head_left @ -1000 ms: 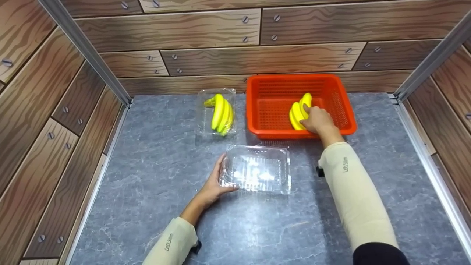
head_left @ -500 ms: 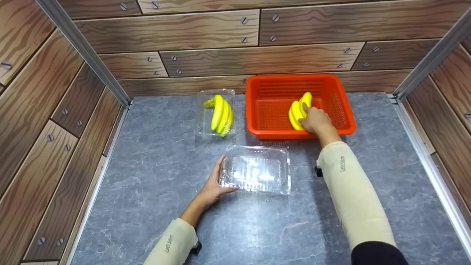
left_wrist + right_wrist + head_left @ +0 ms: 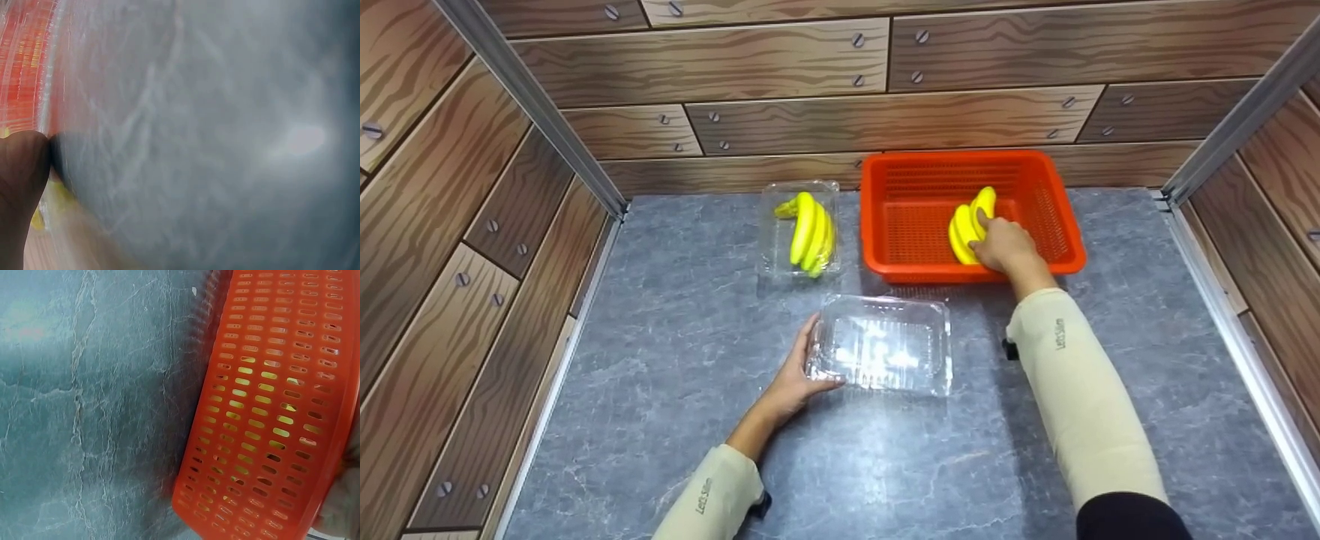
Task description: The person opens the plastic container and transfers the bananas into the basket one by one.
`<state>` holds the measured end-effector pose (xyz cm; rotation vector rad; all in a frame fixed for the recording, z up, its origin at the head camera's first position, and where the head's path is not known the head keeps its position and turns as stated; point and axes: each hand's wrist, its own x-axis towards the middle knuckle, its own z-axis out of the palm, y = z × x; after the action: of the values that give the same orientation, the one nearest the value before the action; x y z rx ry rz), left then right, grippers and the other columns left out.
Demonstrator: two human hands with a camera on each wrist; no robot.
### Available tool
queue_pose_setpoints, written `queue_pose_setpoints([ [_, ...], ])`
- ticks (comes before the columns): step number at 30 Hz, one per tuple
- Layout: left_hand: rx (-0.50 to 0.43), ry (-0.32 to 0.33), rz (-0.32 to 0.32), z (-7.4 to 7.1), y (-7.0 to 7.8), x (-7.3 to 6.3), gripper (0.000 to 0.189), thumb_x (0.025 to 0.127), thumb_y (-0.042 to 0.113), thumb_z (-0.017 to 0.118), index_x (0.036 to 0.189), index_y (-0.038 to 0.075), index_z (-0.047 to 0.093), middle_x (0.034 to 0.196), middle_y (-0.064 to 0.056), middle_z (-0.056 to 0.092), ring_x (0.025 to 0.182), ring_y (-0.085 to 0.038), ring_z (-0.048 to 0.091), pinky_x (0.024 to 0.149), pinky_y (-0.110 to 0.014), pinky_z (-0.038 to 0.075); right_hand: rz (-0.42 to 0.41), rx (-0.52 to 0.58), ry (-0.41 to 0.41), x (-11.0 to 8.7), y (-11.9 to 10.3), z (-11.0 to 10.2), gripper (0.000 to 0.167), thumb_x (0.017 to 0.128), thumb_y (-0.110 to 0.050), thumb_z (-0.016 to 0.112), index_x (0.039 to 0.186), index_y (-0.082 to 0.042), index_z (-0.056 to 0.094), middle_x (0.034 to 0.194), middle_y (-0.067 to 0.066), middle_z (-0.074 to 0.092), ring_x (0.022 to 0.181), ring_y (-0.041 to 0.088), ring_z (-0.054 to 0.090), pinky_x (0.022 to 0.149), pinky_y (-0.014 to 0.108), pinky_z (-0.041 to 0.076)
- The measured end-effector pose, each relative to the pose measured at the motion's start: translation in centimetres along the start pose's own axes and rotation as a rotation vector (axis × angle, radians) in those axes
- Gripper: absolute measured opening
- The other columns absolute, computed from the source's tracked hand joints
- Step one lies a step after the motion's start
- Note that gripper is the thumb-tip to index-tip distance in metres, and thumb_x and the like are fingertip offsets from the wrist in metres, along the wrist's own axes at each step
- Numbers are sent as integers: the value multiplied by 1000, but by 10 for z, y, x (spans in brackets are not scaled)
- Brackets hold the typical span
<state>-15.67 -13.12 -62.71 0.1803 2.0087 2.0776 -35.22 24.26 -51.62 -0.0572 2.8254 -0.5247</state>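
Observation:
In the head view, my left hand (image 3: 793, 386) grips the left end of a clear plastic clamshell box (image 3: 889, 349) on the table, its thumb along the near edge. The left wrist view shows the thumb (image 3: 22, 174) against the clear plastic. My right hand (image 3: 1006, 246) reaches over the near rim of a red slotted basket (image 3: 874, 255) and holds a bunch of yellow bananas (image 3: 964, 238) inside it. The palm covers the bunch's right part. From the right wrist, the bananas show as yellow through slots in the basket wall (image 3: 253, 444), with that hand mostly hidden behind the rim.
Left of the basket stands another clear plastic box (image 3: 772, 259) with a banana bunch (image 3: 814, 236) in it. The grey marbled table (image 3: 660, 337) is bounded by wood-patterned walls (image 3: 787, 124) and metal rails (image 3: 1245, 337).

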Motion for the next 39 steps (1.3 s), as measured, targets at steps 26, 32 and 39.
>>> queue_pose_setpoints([
  [26,40,6,5,-1,-1,1,116,82,-3,83,173,16,14,181,-17,13,169,-39,11,138,-56,12,-381,305,486,-67,-20,17,53,103,-19,67,153,-5,57,155,27,57,145,49,49,126,65,36],
  [32,46,-8,34,-1,-3,3,110,86,-6,76,173,12,11,182,-16,7,170,-36,4,139,-50,7,-627,354,660,-118,-24,47,37,96,-9,74,132,-2,73,129,20,75,119,41,69,108,55,54],
  [39,0,-24,71,1,-4,5,105,89,-8,71,171,6,8,181,-20,7,170,-38,5,135,-45,26,-638,469,544,-145,-7,74,42,94,7,69,134,-6,74,132,16,76,123,36,70,117,16,45],
])
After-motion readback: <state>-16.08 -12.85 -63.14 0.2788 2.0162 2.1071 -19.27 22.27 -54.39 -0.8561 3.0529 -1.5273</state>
